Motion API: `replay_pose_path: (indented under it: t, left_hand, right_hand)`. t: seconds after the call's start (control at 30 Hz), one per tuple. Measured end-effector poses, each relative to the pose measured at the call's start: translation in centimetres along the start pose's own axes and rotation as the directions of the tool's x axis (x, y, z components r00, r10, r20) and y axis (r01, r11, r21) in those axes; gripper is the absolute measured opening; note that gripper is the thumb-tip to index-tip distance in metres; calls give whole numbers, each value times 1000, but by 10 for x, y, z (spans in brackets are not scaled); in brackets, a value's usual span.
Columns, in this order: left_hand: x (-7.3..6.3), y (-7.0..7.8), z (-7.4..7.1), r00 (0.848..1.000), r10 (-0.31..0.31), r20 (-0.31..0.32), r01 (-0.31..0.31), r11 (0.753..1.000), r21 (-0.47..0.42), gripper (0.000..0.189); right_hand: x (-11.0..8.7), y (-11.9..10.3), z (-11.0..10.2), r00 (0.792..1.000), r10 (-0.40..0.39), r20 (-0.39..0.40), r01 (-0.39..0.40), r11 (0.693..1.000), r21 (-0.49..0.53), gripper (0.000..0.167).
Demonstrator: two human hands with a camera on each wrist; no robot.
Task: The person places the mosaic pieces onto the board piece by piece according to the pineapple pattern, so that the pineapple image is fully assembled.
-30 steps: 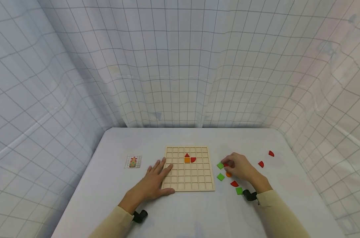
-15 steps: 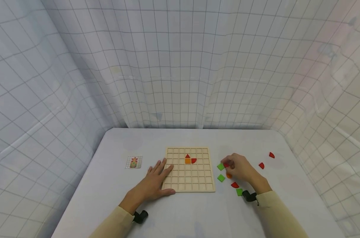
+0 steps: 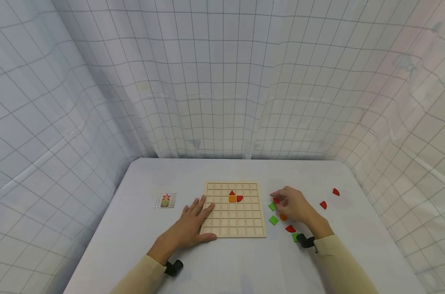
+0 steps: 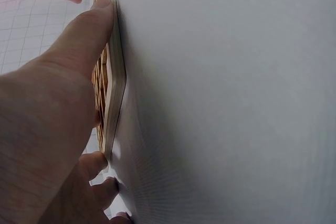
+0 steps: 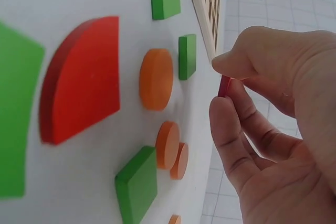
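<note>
A pale wooden grid board [image 3: 241,222] lies mid-table. In its cells are a red triangle [image 3: 232,192], an orange square [image 3: 232,199] and a red quarter-circle tile [image 3: 239,198]. My left hand [image 3: 190,229] rests on the board's left side with fingers spread, the thumb along the near edge. Right of the board, my right hand [image 3: 295,205] pinches a small red tile [image 5: 224,86] between thumb and fingertips, raised off the table; fingers hide most of its shape. Below that hand lie a green square [image 3: 273,220], another green square [image 3: 272,207] and an orange round tile [image 3: 283,217].
A small pattern card [image 3: 165,200] lies left of the board. Nearer the right wrist are a red quarter-circle [image 3: 290,228] and a green square [image 3: 295,237]. Farther right lie two more red quarter-circles, one [image 3: 323,204] nearer. Gridded white curtains [image 3: 222,102] surround the table.
My right hand has lifted the red tile from beside the upper green square and shifted slightly up and left. The left hand has stayed on the board.
</note>
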State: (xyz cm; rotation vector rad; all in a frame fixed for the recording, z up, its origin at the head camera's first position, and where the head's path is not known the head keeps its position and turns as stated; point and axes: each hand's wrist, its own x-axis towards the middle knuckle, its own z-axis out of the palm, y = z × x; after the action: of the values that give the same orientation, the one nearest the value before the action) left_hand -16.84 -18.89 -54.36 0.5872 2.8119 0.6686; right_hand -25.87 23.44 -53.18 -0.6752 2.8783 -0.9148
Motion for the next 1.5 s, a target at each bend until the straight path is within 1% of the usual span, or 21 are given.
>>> replay_pose_path:
  t: [0.07, 0.23, 0.3, 0.57, 0.73, 0.9, 1.0, 1.17, 1.3, 1.4, 1.5]
  left_hand:
    - [0, 0, 0, 1000, 0, 0, 0, 1000, -3, 110]
    - [0, 1, 0, 1000, 2, -1, -2, 1000, -6, 110]
    - [-1, 1, -1, 1000, 4, -2, -4, 1000, -4, 110]
    - [-1, 1, -1, 1000, 7, -6, -7, 1000, 1, 109]
    - [0, -2, 2, 1000, 6, -7, -6, 1000, 4, 108]
    - [2, -4, 3, 1000, 1, -1, -1, 1000, 11, 108]
    - [2, -4, 3, 1000, 6, -8, -6, 1000, 12, 107]
    - [1, -3, 1, 1000, 7, -10, -7, 1000, 9, 108]
    - [1, -3, 1, 1000, 9, -13, -9, 1000, 5, 107]
    - [2, -4, 2, 1000, 9, -11, -9, 1000, 4, 107]
    - [2, -5, 3, 1000, 2, -3, -2, 1000, 9, 106]
  right_hand:
    - [2, -2, 1, 1000, -16, -1, 16, 1000, 16, 38]
    - [6, -10, 5, 1000, -11, 27, 9, 998, 65, 37]
    - [9, -13, 6, 999, -1, 39, -2, 998, 67, 34]
    - [17, -27, 13, 998, -24, 66, 22, 999, 43, 31]
    - [24, -36, 18, 994, -85, 66, 82, 995, 52, 32]
    - [30, -45, 23, 987, -145, 65, 141, 988, 63, 29]
    - [34, -50, 27, 984, -167, 67, 162, 984, 68, 27]
    - [41, -58, 35, 975, -213, 63, 208, 975, 74, 26]
    - [47, -65, 43, 966, -254, 46, 250, 964, 86, 25]
    - [53, -71, 49, 961, -274, 37, 270, 959, 83, 25]
    - [57, -78, 53, 961, -273, 41, 271, 961, 52, 23]
